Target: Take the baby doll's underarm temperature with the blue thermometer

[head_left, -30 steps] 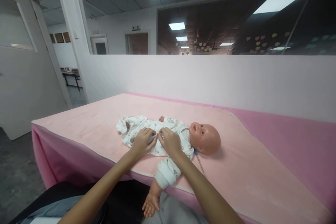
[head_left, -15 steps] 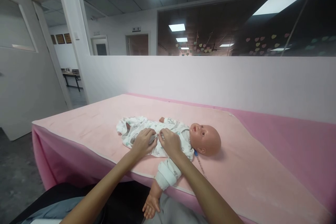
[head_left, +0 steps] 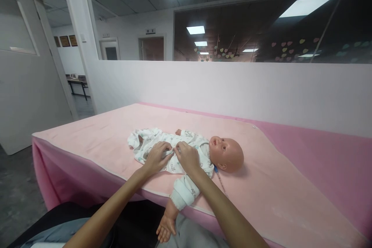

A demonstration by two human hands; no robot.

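A baby doll (head_left: 229, 155) lies on its back on the pink-covered table, its head to the right. It wears a white printed romper (head_left: 174, 166), and one of its arms hangs over the near table edge. My left hand (head_left: 158, 157) pinches the romper's front at the belly. Close beside it, my right hand (head_left: 187, 157) also has its fingers closed on the romper's front. The fingertips of both hands nearly meet, and the small part of the cloth between them is mostly hidden.
The table (head_left: 101, 135) has a light pink cover with a darker pink cloth under it. A thin cord with a blue end (head_left: 216, 169) lies by the doll's neck. A white wall (head_left: 232, 89) with a window stands behind, and an open door (head_left: 29, 73) at the left.
Both hands stay at the doll's belly, fingers still pinching the romper, with my left fingers shifted slightly. The camera view has moved a little; the doll has not visibly moved.
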